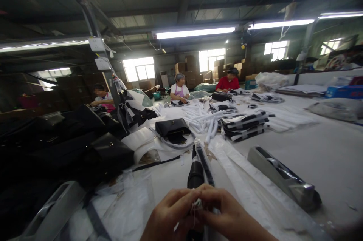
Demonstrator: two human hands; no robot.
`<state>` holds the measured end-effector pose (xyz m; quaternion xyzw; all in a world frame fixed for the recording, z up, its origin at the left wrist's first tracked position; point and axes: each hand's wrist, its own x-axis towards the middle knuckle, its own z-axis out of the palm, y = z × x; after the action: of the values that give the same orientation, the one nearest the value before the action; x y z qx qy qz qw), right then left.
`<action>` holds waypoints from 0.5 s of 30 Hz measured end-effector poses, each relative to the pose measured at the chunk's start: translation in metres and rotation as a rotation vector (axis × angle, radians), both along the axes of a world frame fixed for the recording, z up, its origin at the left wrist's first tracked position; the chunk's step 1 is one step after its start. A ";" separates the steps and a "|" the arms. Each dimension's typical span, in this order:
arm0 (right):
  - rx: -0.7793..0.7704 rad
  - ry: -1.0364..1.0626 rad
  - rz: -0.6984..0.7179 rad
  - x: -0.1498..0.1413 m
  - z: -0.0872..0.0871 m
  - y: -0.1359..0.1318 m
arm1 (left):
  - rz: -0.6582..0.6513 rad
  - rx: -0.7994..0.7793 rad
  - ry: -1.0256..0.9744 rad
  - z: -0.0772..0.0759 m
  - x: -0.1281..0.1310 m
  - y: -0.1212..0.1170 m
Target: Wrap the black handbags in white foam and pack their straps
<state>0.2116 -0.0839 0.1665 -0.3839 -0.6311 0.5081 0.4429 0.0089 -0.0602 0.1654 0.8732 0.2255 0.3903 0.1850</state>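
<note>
From where I sit, going left to right: at nine o'clock a heap of black bags (56, 146) crowds the table (326, 158) edge, and a grey dispenser (53, 210) lies at seven o'clock among loose plastic sleeves (133, 203). A slide from that heap could push bags into my work space.

My left hand (170, 216) sits at six o'clock, fingers pinched shut on the near end of the black strap (198, 169), which is wrapped in clear film. The strap runs away from me toward twelve o'clock, its far end resting on the table near a black handbag (172, 129). My right hand (232, 218) meets the left at the same end, thumb and forefinger closed on a pale scrap there; I cannot tell whether it is tape, thread or film. I judge the risk is here: both pinches bear on one small point, so a hard pull could tear the film or let the strap slip out and roll among the white wrappers (244, 180).

At four o'clock a second tape dispenser (286, 178) lies near my right wrist; its cutter could catch a sleeve or the film if I swing wide. Three people sit well apart at the far end.
</note>
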 end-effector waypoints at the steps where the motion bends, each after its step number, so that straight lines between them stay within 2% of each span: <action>1: -0.057 0.097 0.016 0.001 -0.005 0.000 | 0.035 -0.020 -0.024 -0.004 0.000 -0.003; 4: -0.257 0.350 0.007 0.003 -0.019 -0.001 | 0.183 -0.171 -0.132 -0.012 0.002 -0.013; 6: -0.287 0.362 -0.054 0.005 -0.027 -0.003 | 0.248 -0.358 -0.219 -0.013 0.004 -0.016; 8: -0.188 0.271 -0.126 0.007 -0.032 -0.005 | 0.306 -0.578 -0.324 -0.010 0.005 -0.017; 10: -0.044 0.140 -0.172 0.009 -0.034 -0.007 | 0.350 -0.723 -0.426 -0.005 0.006 -0.016; 12: 0.067 0.015 -0.192 0.011 -0.037 -0.009 | 0.382 -0.759 -0.489 0.004 0.008 -0.016; 15: 0.145 -0.062 -0.221 0.011 -0.041 -0.009 | 0.435 -0.697 -0.487 0.020 0.015 -0.020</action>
<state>0.2225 -0.0926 0.1256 -0.4336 -0.6333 0.3970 0.5033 0.0244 -0.0806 0.1855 0.5746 0.4706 0.5145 0.4286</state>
